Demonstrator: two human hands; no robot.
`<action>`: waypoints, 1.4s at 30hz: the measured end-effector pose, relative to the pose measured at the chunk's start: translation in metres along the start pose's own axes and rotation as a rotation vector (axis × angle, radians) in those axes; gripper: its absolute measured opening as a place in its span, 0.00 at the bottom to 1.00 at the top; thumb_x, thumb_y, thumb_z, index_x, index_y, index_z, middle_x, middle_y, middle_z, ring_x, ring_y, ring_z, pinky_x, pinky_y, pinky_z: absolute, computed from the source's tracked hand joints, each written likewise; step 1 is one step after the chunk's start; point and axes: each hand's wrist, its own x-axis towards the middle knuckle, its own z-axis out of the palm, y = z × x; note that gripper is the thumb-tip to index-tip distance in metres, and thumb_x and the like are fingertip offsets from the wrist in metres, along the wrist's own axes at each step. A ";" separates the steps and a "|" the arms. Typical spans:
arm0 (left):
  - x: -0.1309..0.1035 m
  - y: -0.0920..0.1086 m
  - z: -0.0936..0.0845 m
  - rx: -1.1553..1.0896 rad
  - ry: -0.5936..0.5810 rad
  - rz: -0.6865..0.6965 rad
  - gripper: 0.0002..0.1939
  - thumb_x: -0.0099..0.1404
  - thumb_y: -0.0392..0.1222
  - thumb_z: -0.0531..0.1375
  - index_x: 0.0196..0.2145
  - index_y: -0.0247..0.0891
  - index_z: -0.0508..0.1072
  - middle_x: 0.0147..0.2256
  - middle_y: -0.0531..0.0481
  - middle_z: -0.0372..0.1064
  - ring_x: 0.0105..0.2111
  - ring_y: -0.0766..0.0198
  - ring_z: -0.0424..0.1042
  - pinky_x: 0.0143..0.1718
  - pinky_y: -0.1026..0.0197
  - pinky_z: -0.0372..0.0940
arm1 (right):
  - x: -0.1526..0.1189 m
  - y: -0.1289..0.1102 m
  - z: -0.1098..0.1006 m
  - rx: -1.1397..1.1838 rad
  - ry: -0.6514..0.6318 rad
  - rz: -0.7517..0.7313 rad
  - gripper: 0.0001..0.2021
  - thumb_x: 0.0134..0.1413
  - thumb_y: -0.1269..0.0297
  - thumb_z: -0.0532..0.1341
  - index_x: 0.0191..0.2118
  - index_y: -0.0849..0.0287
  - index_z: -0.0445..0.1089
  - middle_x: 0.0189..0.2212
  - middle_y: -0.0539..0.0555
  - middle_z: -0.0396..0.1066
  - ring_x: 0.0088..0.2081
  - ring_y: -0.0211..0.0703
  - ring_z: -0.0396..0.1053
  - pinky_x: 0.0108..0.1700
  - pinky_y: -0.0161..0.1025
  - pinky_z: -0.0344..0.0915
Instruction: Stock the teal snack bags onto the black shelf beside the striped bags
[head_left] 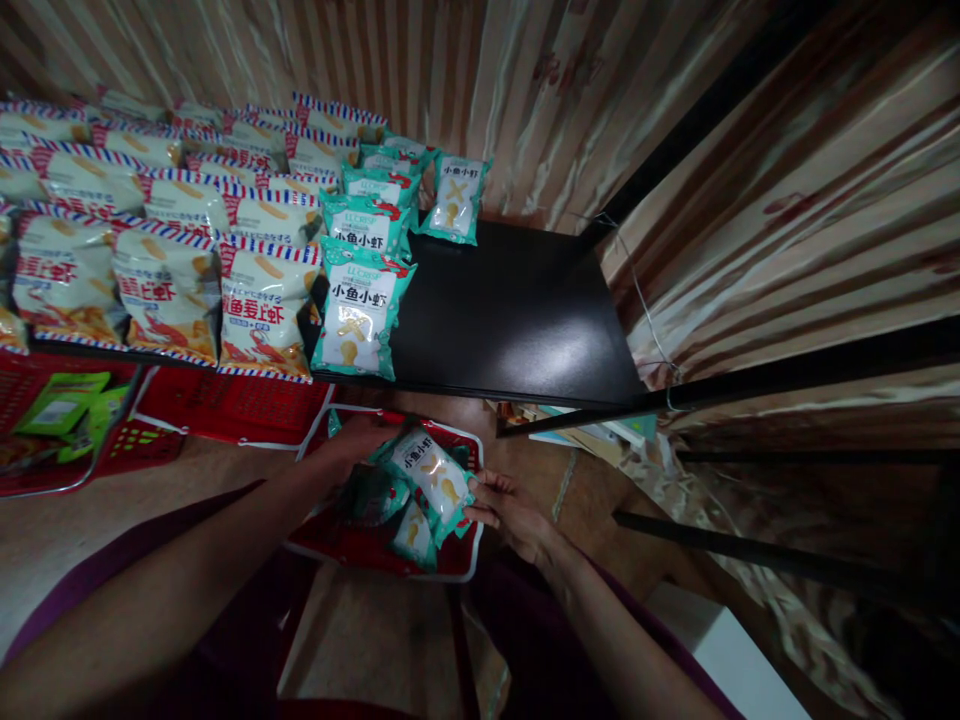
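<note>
A teal-and-white snack bag (435,472) is held tilted over a red basket (352,552) that contains more teal bags. My right hand (510,510) pinches the bag's right edge between thumb and fingers. At its upper left end, my left hand (367,437) is closed on the bag's corner, its fingertips dim and partly hidden. Above the basket, a row of upright teal snack bags (356,315) runs back along the black shelf (510,310). One more teal bag (454,198) stands at the back, right of that row.
Rows of white snack bags with red-and-blue striped edges (266,310) fill the shelf's left side. Another red basket (112,455) holds green packets (64,405). Black metal bars (787,370) and a hanging wire (637,285) are at right; a white box (727,650) stands lower right.
</note>
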 end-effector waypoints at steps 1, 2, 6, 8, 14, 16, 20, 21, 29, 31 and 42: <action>-0.001 -0.001 -0.001 -0.023 -0.010 -0.016 0.16 0.54 0.50 0.60 0.34 0.34 0.75 0.33 0.46 0.77 0.34 0.58 0.75 0.30 0.62 0.67 | 0.001 0.002 -0.001 0.012 -0.005 -0.008 0.19 0.31 0.54 0.73 0.24 0.59 0.66 0.23 0.46 0.67 0.23 0.33 0.68 0.33 0.35 0.72; -0.002 -0.003 -0.001 -0.042 -0.018 -0.030 0.16 0.54 0.49 0.60 0.35 0.35 0.75 0.35 0.46 0.77 0.36 0.59 0.75 0.31 0.63 0.68 | 0.002 0.004 -0.001 0.022 -0.009 -0.012 0.18 0.32 0.54 0.73 0.24 0.59 0.66 0.23 0.46 0.67 0.24 0.33 0.68 0.35 0.36 0.72; -0.003 -0.011 -0.001 -0.083 -0.027 -0.041 0.16 0.56 0.41 0.58 0.42 0.32 0.72 0.43 0.42 0.75 0.38 0.60 0.75 0.33 0.62 0.70 | 0.000 0.008 0.003 -0.014 -0.029 0.002 0.20 0.31 0.53 0.73 0.25 0.59 0.64 0.24 0.45 0.66 0.27 0.34 0.69 0.39 0.38 0.72; -0.001 -0.014 0.000 -0.079 -0.009 -0.005 0.17 0.58 0.39 0.56 0.44 0.30 0.71 0.44 0.40 0.74 0.40 0.60 0.74 0.34 0.62 0.70 | -0.003 0.006 0.006 -0.124 -0.096 0.038 0.21 0.33 0.51 0.71 0.27 0.59 0.64 0.24 0.46 0.67 0.28 0.37 0.71 0.37 0.40 0.71; 0.009 -0.014 0.007 0.090 0.091 0.195 0.12 0.58 0.36 0.56 0.38 0.32 0.75 0.41 0.43 0.75 0.42 0.57 0.72 0.44 0.58 0.66 | -0.002 -0.013 0.005 -0.454 -0.258 -0.014 0.23 0.37 0.47 0.68 0.33 0.62 0.71 0.30 0.52 0.72 0.36 0.43 0.71 0.39 0.40 0.68; 0.009 -0.013 0.012 0.158 0.111 0.271 0.09 0.56 0.35 0.58 0.34 0.35 0.76 0.40 0.45 0.75 0.45 0.57 0.71 0.50 0.58 0.61 | 0.003 -0.020 0.006 -0.343 -0.168 -0.104 0.24 0.41 0.48 0.68 0.40 0.59 0.71 0.37 0.54 0.73 0.41 0.43 0.71 0.44 0.40 0.67; 0.006 -0.010 0.020 0.228 0.098 0.372 0.07 0.56 0.37 0.58 0.33 0.38 0.76 0.38 0.49 0.75 0.43 0.58 0.70 0.50 0.59 0.60 | 0.010 -0.023 0.020 -0.101 -0.072 -0.119 0.22 0.38 0.50 0.69 0.39 0.57 0.73 0.39 0.53 0.74 0.41 0.41 0.71 0.42 0.37 0.68; 0.005 -0.010 0.022 0.232 0.093 0.385 0.07 0.57 0.37 0.58 0.33 0.38 0.76 0.38 0.49 0.75 0.42 0.58 0.71 0.50 0.59 0.60 | 0.011 -0.022 0.024 -0.071 -0.058 -0.107 0.20 0.38 0.50 0.70 0.37 0.57 0.73 0.38 0.53 0.75 0.39 0.40 0.72 0.41 0.36 0.69; 0.002 -0.009 0.031 -0.054 -0.055 0.299 0.16 0.60 0.49 0.56 0.38 0.33 0.72 0.39 0.44 0.75 0.37 0.61 0.73 0.39 0.61 0.65 | 0.013 -0.026 0.030 0.073 0.069 -0.064 0.16 0.34 0.57 0.71 0.30 0.60 0.72 0.26 0.50 0.74 0.25 0.34 0.69 0.29 0.30 0.67; -0.002 -0.012 0.033 -0.163 -0.158 0.245 0.19 0.59 0.53 0.56 0.36 0.32 0.72 0.38 0.44 0.74 0.37 0.60 0.72 0.38 0.60 0.65 | 0.013 -0.029 0.028 0.099 0.082 -0.078 0.14 0.36 0.57 0.71 0.28 0.60 0.70 0.25 0.49 0.73 0.24 0.33 0.68 0.28 0.30 0.66; -0.012 -0.030 0.045 0.081 -0.226 0.266 0.27 0.55 0.54 0.59 0.47 0.34 0.69 0.47 0.41 0.71 0.45 0.52 0.70 0.45 0.55 0.64 | 0.023 -0.020 0.020 -0.059 0.241 -0.326 0.21 0.33 0.55 0.71 0.36 0.57 0.70 0.34 0.52 0.74 0.36 0.41 0.71 0.39 0.37 0.67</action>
